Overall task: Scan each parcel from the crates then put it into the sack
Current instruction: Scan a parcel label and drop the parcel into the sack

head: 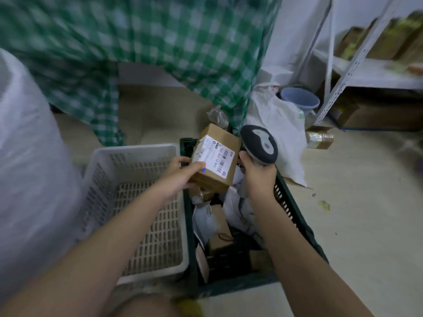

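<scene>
Floor point(357, 202); L hand point(177, 177) grips brown labelled parcel point(215, 157).

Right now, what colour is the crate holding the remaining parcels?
Dark green crate, clearest in the head view, beside a white crate.

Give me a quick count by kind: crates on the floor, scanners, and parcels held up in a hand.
Crates: 2, a white crate and a dark green crate
Scanners: 1, the scanner in the right hand
Held parcels: 1, the cardboard parcel in the left hand
Total: 4
</scene>
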`<state>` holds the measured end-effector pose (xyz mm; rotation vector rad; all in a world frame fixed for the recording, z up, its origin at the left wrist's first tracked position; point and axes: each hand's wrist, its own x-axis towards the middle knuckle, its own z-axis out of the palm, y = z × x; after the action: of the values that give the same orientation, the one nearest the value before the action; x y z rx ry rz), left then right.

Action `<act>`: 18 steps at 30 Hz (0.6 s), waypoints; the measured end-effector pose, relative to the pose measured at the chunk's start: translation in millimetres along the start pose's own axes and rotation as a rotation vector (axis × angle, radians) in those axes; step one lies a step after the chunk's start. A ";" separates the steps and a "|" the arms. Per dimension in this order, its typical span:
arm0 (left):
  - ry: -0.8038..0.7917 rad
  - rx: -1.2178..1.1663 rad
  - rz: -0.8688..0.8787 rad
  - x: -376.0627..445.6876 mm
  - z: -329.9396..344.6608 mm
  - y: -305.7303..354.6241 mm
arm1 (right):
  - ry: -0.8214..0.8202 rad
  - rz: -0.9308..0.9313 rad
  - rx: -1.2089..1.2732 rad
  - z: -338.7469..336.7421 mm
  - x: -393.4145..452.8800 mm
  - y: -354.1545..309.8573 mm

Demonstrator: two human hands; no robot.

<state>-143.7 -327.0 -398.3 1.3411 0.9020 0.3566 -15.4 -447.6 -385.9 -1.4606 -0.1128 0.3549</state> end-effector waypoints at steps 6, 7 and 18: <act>0.049 -0.019 0.118 -114.8 -39.9 32.6 | -0.068 -0.111 0.039 9.5 -100.8 -60.7; 0.059 -0.016 0.136 -133.0 -46.6 36.6 | -0.086 -0.111 0.050 9.2 -115.1 -65.8; 0.236 -0.089 0.264 -223.2 -105.0 17.2 | -0.147 -0.064 0.049 15.4 -212.6 -60.1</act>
<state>-356.1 -406.4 -299.7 1.3565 0.8924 0.7639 -210.3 -501.4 -295.5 -1.3785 -0.2670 0.4095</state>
